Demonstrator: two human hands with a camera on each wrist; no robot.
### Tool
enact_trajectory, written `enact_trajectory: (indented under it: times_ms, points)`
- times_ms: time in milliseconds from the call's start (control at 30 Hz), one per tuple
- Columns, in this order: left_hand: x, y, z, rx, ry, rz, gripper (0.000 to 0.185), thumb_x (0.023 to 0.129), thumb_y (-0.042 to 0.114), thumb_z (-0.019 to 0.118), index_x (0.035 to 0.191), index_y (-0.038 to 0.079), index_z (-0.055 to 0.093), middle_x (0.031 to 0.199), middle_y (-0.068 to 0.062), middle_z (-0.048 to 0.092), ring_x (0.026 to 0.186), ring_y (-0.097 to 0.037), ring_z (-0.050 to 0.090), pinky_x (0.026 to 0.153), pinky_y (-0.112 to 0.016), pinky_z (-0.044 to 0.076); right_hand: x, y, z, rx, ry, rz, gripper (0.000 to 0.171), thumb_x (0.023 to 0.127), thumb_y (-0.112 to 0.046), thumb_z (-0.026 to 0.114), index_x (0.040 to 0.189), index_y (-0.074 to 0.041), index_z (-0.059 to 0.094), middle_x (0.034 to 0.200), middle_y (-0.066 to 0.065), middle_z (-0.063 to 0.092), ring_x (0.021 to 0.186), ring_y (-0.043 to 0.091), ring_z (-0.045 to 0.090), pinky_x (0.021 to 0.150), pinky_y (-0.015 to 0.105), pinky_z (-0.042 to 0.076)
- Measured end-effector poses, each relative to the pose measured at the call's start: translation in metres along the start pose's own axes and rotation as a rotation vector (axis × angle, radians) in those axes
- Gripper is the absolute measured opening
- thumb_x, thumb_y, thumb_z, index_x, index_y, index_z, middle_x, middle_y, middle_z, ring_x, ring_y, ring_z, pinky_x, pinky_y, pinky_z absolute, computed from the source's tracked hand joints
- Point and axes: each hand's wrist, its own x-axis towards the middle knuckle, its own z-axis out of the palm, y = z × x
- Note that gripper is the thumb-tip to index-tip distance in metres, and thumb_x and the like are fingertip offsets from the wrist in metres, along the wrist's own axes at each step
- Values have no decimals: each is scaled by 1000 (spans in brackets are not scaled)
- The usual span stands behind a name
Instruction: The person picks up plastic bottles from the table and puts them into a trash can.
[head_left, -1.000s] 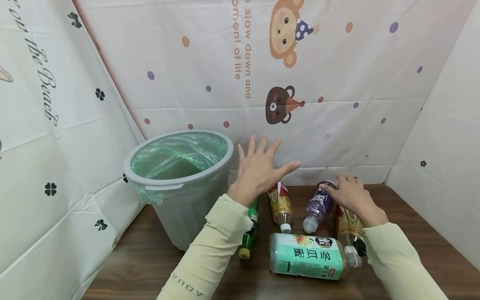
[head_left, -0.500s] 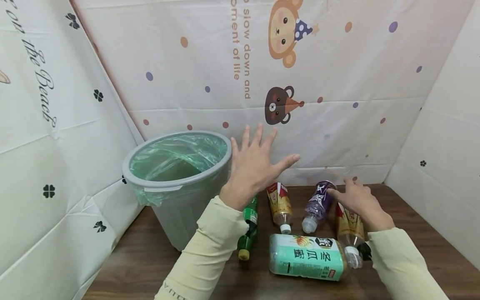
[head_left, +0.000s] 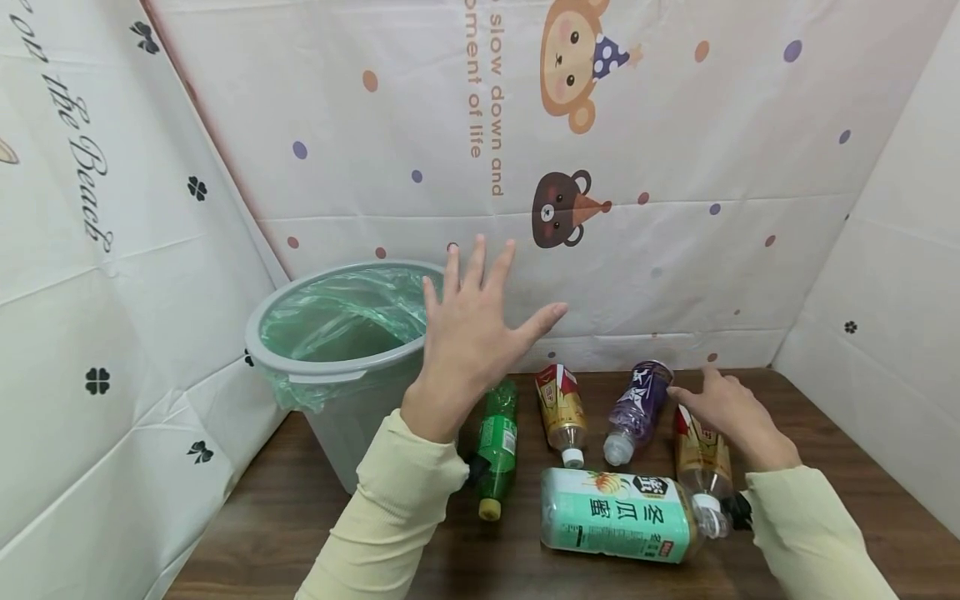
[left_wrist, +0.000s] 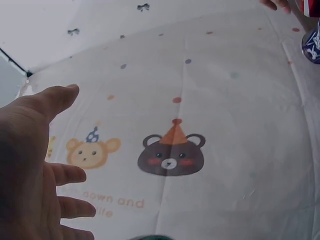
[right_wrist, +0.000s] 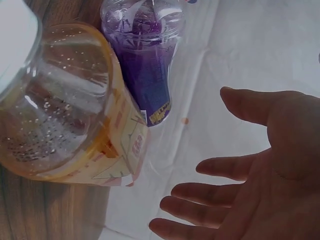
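My left hand [head_left: 468, 329] is raised in the air with its fingers spread, just right of the grey bin [head_left: 341, 358] lined with a green bag; it holds nothing. In the left wrist view the left hand [left_wrist: 35, 165] shows open against the printed sheet. My right hand [head_left: 723, 404] hovers low over a yellow-labelled bottle [head_left: 701, 454], beside a purple bottle [head_left: 637, 408], fingers relaxed. The right wrist view shows the right hand [right_wrist: 250, 195] open and empty beside the purple bottle [right_wrist: 145, 75] and the yellow-labelled bottle [right_wrist: 65, 115].
On the brown table [head_left: 300, 517] also lie a green bottle [head_left: 495, 446], a second yellow-labelled bottle [head_left: 561, 408] and a large mint-labelled bottle [head_left: 622, 515]. Printed cloth sheets [head_left: 637, 167] wall in the back and both sides.
My left hand has risen and drifted left toward the bin, uncovering the green bottle. My right hand has slid slightly right and back off the purple bottle.
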Motion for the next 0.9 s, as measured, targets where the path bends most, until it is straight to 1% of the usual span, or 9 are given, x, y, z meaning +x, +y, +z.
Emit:
enact_trajectory:
  times_ms: [167,200,267,367,500,633,733,900]
  points:
    - [-5,-9,-8,-24,33,-15,96,95,80,54,170,27,25,177,-9,14,162,-37,5,121,-72,6,-3,7,1,-9,-16,6,95,109,-50,50,144,34,20,141,58,31,127,71,41,99,75,42]
    - [-6,-11,-9,-31,37,-20,96,95,80,54,170,27,25,177,-9,14,162,-37,5,121,-71,6,-4,8,1,-10,-20,7,94,110,-49,50,142,35,22,138,57,35,125,70,44,99,74,43]
    - [-9,-14,-12,-51,48,-31,95,96,79,55,170,26,26,176,-9,15,162,-37,5,122,-71,6,-5,12,1,-6,-32,8,94,110,-50,49,139,36,23,137,57,37,123,70,46,97,73,44]
    - [-12,-20,-16,-79,75,-47,94,96,77,57,169,25,28,176,-9,17,162,-38,7,122,-71,7,-8,17,0,9,-55,25,95,110,-51,46,138,37,23,138,57,36,124,70,45,97,73,44]
    - [-15,-28,-20,-108,121,-55,92,96,74,59,168,24,32,175,-10,20,161,-39,10,121,-72,9,-9,23,0,38,-88,59,100,109,-55,43,141,36,18,143,57,28,129,72,37,101,74,41]
    - [-20,-33,-25,-129,169,-51,89,97,72,61,166,22,37,175,-12,21,161,-39,12,120,-74,9,-10,27,2,48,-85,91,100,109,-56,44,142,35,18,145,56,26,131,72,34,102,75,39]
    - [-23,-38,-30,-138,207,-52,87,97,71,61,165,21,39,174,-12,22,161,-40,13,120,-74,9,-11,30,5,43,-75,105,97,109,-53,46,141,35,21,144,56,26,130,73,35,101,75,41]
    - [-26,-47,-35,-132,233,-66,89,97,72,59,166,20,38,174,-13,22,161,-40,14,119,-75,10,-13,36,10,38,-76,133,91,109,-47,48,138,35,24,141,58,29,126,72,39,99,73,44]
